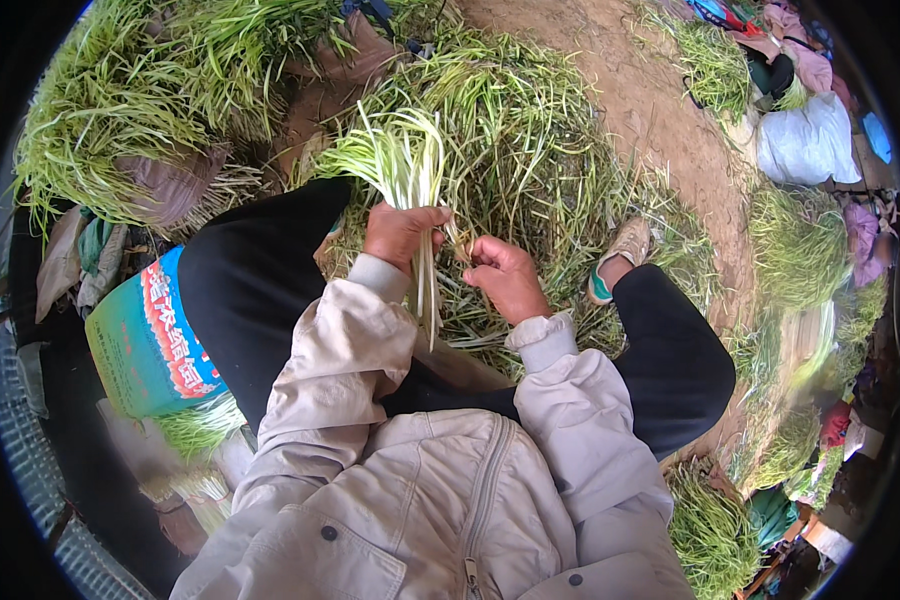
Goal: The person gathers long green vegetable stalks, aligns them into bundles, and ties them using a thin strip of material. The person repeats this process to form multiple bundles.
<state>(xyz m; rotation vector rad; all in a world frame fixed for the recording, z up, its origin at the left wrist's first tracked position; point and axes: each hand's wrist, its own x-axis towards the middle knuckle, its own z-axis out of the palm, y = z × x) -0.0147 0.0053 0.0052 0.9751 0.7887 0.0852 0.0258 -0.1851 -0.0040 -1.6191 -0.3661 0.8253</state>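
My left hand (pixel 399 234) grips a bunch of pale green leafy stalks (pixel 412 169), which look like garlic chives. Their leaves fan out above the fist, and the white stem ends hang below it. Close by on the right, my right hand (pixel 508 279) has thumb and forefinger pinched together on thin yellowish leaf strands (pixel 462 244) at the side of the bunch. Beneath both hands spreads a heap of loose green and withered leaves (pixel 525 142) on the ground, between my bent knees.
A large mound of leafy stalks (pixel 105 127) rises at the upper left. Beside my left leg is a printed blue-green sack (pixel 139 345), with tied bundles (pixel 202 495) below it. Bare earth (pixel 615 67) and a white plastic bag (pixel 808 141) lie to the right, with more stalk piles (pixel 795 244).
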